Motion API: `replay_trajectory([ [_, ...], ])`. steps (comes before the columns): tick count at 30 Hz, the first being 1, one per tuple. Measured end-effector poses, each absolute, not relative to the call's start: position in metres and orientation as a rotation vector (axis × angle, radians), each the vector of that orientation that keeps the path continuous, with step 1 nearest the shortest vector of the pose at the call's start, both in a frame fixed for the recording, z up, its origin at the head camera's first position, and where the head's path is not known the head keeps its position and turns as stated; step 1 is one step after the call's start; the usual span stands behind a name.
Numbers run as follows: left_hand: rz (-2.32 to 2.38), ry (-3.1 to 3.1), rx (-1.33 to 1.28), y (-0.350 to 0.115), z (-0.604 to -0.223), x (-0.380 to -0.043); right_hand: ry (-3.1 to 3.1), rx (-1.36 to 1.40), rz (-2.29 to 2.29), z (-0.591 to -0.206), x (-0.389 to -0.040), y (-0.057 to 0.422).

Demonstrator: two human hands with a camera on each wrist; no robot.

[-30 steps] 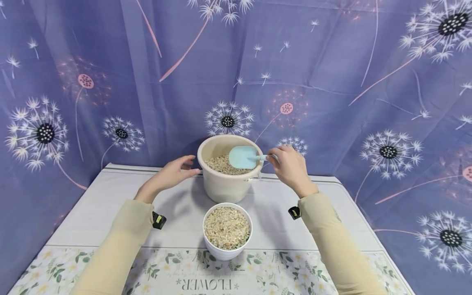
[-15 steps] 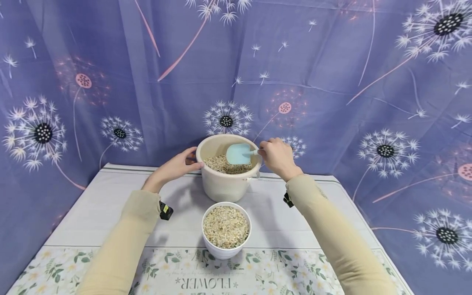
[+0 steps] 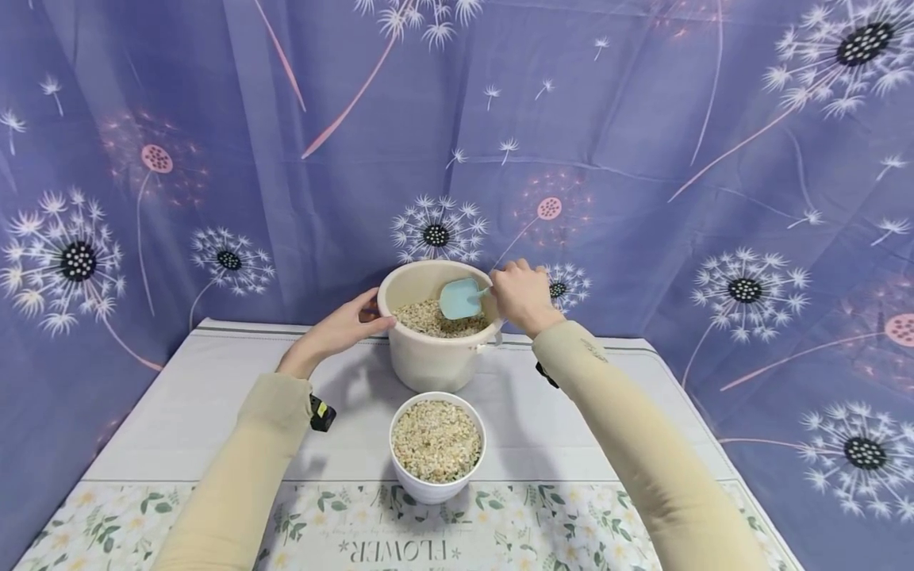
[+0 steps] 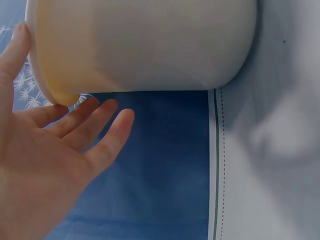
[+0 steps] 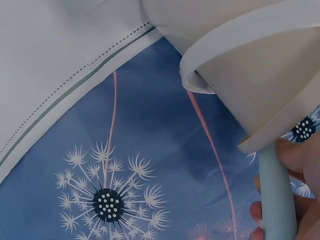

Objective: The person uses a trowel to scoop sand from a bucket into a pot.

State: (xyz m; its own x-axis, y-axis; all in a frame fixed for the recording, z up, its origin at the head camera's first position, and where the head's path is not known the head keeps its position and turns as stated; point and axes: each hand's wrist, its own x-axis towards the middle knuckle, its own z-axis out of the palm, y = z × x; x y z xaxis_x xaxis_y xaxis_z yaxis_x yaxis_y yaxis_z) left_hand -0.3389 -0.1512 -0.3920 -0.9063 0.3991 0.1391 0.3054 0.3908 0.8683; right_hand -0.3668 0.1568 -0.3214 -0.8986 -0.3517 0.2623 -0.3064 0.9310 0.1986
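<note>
My right hand (image 3: pixel 524 296) grips the handle (image 5: pixel 276 192) of a light blue scoop (image 3: pixel 460 299). The scoop's blade hangs inside a cream bucket (image 3: pixel 433 361), over or against the grain (image 3: pixel 428 319) in it; whether it is dug in, I cannot tell. My left hand (image 4: pixel 50 155) is at the bucket's left side, thumb and fingertips touching near the rim, the fingers spread and loosely bent. In front of the bucket stands a white bowl (image 3: pixel 431 490), heaped with pale mixed grain (image 3: pixel 437 441).
A white cloth (image 3: pixel 571 412) with a floral, lettered front band (image 3: pixel 557 523) covers the table. Behind it hangs a purple-blue dandelion curtain (image 3: pixel 328 198). The bucket's bail handle (image 5: pixel 240 40) hangs down its outer side.
My right hand has moved left toward the bucket, with the scoop turning more downward inside it. My left hand has come right and now touches the bucket's rim.
</note>
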Motion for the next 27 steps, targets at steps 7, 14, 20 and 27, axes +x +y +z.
replay_trajectory([
  [7,1.572,2.530,0.651,-0.151,-0.397,-0.343,-2.791,0.444,-0.303,-0.324,-0.374,0.150],
  [14,1.557,2.568,0.645,-0.149,-0.397,-0.342,-2.756,0.438,-0.396,-0.328,-0.379,0.137],
  [20,1.555,2.578,0.632,-0.149,-0.397,-0.339,-2.768,0.421,-0.349,-0.337,-0.384,0.125],
  [27,1.527,2.607,0.612,-0.151,-0.399,-0.340,-2.830,0.425,-0.197,-0.342,-0.384,0.119],
])
